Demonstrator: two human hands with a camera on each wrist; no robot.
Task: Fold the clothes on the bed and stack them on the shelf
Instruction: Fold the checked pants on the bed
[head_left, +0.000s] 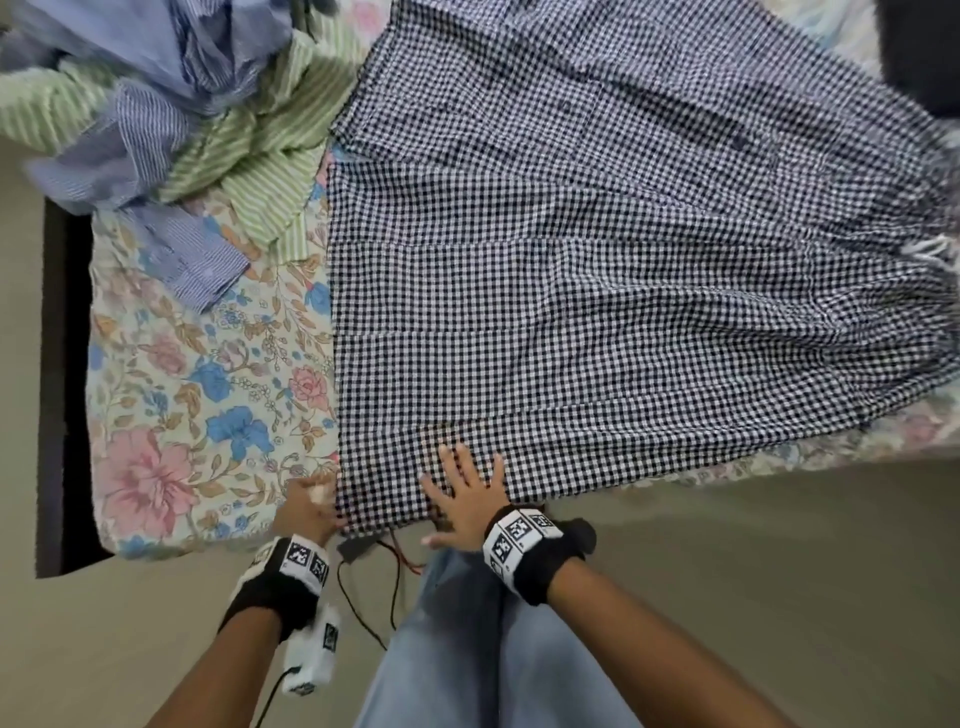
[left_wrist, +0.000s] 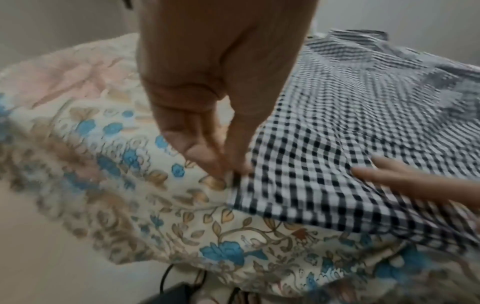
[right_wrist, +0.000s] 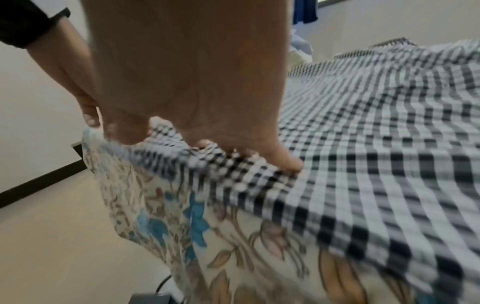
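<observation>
A navy-and-white checked shirt (head_left: 597, 291) lies spread flat over the bed, its hem at the near edge. My left hand (head_left: 323, 496) pinches the shirt's near left corner between thumb and fingers, seen close in the left wrist view, left hand (left_wrist: 230, 168), checked shirt (left_wrist: 350, 127). My right hand (head_left: 462, 483) lies on the hem just to the right, fingers spread and straight. In the right wrist view my right hand (right_wrist: 207, 135) presses the checked shirt (right_wrist: 376, 144), and the cloth bunches a little under the fingertips.
A floral bedsheet (head_left: 197, 395) covers the bed. At the back left lies a heap of blue striped shirts (head_left: 156, 93) and a green striped shirt (head_left: 270, 156). Cables and a dark box (head_left: 363, 551) lie on the floor by my jeans (head_left: 467, 654). A dark bed frame (head_left: 57, 364) runs along the left.
</observation>
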